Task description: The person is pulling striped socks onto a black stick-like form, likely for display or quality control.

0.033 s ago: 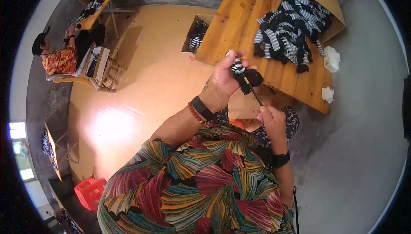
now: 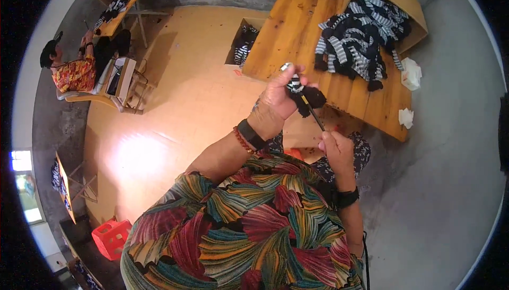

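A small knitted piece (image 2: 316,98), striped black and white with dark fuzzy ends, is gripped in my left hand (image 2: 274,100). Its striped part sits between the thumb and fingers, and the dark ends hang toward the right. My right hand (image 2: 339,151), lower and to the right, pinches a thin black rod (image 2: 315,116). The rod slants up to the knitted piece and has a yellowish stretch near it. Whether its tip is inside the piece or behind it is hidden. Both hands are above my lap, in front of the wooden table.
On the wooden table (image 2: 281,30), a heap of striped knitted pieces (image 2: 355,46) spills from a cardboard box (image 2: 416,22). White tissue packs lie along its right edge. Another box (image 2: 229,56) stands on the floor. A person (image 2: 74,75) sits far left; a red stool (image 2: 110,239) is lower left.
The fingers of my left hand have shifted slightly on the knitted piece, and a little more of its stripes shows. My right hand and the rod look unmoved.
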Action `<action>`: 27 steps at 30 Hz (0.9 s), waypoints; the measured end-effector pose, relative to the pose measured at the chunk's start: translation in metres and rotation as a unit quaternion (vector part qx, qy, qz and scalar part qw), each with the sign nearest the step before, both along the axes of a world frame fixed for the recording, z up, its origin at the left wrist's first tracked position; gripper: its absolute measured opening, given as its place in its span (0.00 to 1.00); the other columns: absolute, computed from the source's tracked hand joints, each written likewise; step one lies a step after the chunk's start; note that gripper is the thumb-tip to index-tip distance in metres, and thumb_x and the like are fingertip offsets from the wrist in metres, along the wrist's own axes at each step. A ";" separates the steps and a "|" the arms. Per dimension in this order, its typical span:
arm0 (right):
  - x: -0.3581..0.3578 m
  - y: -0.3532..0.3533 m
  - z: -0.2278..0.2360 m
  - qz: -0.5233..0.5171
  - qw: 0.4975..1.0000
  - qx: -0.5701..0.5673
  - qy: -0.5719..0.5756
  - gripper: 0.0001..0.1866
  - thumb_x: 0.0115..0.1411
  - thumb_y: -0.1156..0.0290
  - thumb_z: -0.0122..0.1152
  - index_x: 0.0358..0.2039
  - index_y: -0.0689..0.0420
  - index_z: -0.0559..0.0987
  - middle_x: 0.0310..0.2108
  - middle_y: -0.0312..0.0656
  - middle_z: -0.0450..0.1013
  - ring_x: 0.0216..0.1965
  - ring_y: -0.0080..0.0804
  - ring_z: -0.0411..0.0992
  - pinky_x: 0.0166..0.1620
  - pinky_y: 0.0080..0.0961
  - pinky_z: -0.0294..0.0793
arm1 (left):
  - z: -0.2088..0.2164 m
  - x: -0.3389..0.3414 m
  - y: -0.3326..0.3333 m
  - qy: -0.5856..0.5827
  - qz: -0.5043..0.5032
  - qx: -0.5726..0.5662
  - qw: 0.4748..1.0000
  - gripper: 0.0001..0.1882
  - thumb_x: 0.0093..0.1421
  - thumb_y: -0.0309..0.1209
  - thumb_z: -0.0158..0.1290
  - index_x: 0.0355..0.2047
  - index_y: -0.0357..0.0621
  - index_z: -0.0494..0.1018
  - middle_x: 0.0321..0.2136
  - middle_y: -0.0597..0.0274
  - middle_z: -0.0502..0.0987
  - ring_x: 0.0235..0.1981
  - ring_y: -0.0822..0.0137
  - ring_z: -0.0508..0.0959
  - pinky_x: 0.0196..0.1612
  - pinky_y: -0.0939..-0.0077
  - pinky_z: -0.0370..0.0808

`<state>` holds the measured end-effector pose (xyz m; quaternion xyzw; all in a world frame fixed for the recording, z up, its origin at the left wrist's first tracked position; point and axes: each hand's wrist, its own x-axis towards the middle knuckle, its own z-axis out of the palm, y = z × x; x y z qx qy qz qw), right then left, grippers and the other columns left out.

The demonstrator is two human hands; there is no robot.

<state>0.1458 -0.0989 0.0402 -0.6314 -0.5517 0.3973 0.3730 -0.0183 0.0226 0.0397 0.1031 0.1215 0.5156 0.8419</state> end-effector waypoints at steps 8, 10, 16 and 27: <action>-0.008 0.012 0.002 0.034 0.999 -0.031 0.008 0.15 0.56 0.67 0.48 0.22 0.67 0.73 0.17 0.45 0.70 0.20 0.31 0.69 0.26 0.27 0.66 | 0.006 0.012 -0.007 0.084 0.036 0.002 0.996 0.16 0.57 0.47 0.45 0.26 0.48 0.65 0.18 0.64 0.67 0.27 0.60 0.71 0.38 0.62 0.70; -0.011 0.015 0.005 0.027 0.998 -0.022 0.042 0.15 0.56 0.67 0.47 0.22 0.67 0.73 0.18 0.45 0.70 0.20 0.32 0.69 0.27 0.26 0.66 | 0.004 0.016 -0.007 0.070 0.039 0.003 0.997 0.18 0.57 0.50 0.43 0.23 0.49 0.64 0.16 0.66 0.65 0.23 0.62 0.70 0.33 0.63 0.70; -0.015 0.022 0.007 0.019 0.989 -0.084 0.124 0.15 0.57 0.67 0.47 0.21 0.64 0.73 0.14 0.32 0.63 0.17 0.19 0.60 0.22 0.18 0.59 | 0.006 0.019 -0.001 0.064 0.029 0.005 0.998 0.22 0.56 0.56 0.40 0.23 0.50 0.63 0.14 0.67 0.63 0.17 0.64 0.68 0.27 0.62 0.70; -0.034 0.040 0.014 0.055 0.890 -0.192 0.409 0.17 0.59 0.59 0.48 0.22 0.59 0.71 0.09 0.27 0.56 0.11 0.13 0.52 0.14 0.13 0.47 | 0.015 0.023 -0.009 0.144 0.105 0.140 0.974 0.21 0.58 0.48 0.42 0.22 0.42 0.63 0.14 0.57 0.67 0.17 0.61 0.71 0.23 0.67 0.70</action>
